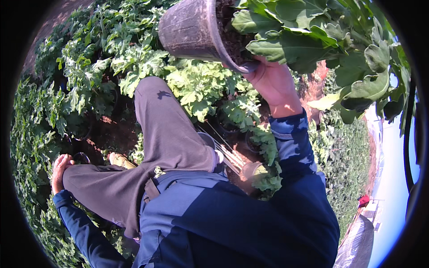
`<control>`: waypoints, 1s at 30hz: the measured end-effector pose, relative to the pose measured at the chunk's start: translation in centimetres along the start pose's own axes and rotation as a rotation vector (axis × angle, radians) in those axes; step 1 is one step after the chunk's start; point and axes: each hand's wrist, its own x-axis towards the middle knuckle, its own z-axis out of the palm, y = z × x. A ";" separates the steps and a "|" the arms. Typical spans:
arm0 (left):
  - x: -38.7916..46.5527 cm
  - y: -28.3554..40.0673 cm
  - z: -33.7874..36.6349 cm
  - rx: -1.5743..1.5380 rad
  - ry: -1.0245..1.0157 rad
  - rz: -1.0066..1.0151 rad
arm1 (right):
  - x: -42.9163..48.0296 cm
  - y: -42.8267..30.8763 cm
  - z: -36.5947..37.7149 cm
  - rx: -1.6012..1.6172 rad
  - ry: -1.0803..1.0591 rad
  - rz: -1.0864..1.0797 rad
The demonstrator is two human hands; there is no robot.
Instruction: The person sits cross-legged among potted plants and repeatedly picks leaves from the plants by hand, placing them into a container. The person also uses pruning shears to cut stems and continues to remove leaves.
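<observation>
My right hand (273,83) grips the rim of a dark plastic plant pot (189,30), which is tipped on its side near the top. Its fingers are partly hidden by the rim and leaves. Soil shows in the pot's mouth, and a leafy green plant (301,43) spreads from it to the right. At the far left, my left hand (59,169) rests against my bent left knee, with its fingers loosely curved and nothing visible in it.
Dense potted leafy plants (77,73) surround my legs. Beside my right leg lie several thin pale sticks (231,155), near a small pot (253,171) on reddish soil. A plant-covered field (348,160) stretches to the right, with a red object (363,201) and a pale-roofed structure (357,243) beyond.
</observation>
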 end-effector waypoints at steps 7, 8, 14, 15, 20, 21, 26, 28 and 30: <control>0.3 -0.7 -0.6 -0.018 0.012 -0.025 | -13.4 -7.0 -16.0 -0.503 0.680 -0.368; 0.4 -1.2 -1.1 -0.010 0.012 -0.025 | -14.9 -6.5 -18.5 -0.554 0.692 -0.395; 0.3 -1.3 -2.3 0.056 -0.027 -0.012 | -17.8 -0.3 -22.3 -1.816 1.183 -0.149; 0.2 -0.7 -2.3 0.109 -0.024 -0.001 | -16.8 0.3 -18.4 -2.008 1.325 0.085; 1.0 -0.3 -1.9 0.167 -0.031 -0.003 | -17.3 1.9 -21.4 -1.989 1.451 0.212; 0.9 0.2 -1.5 0.158 -0.031 -0.008 | -17.0 2.4 -22.2 -1.940 1.459 0.173; 1.2 -2.1 -4.3 0.163 -0.030 -0.025 | -14.7 5.0 -27.8 -1.897 1.504 0.224; 1.9 -2.4 -4.7 0.206 -0.023 -0.034 | -14.7 5.6 -28.9 -1.854 1.534 0.289; 2.3 -2.9 -5.2 0.219 -0.017 -0.042 | -15.2 6.3 -31.7 -1.803 1.545 0.305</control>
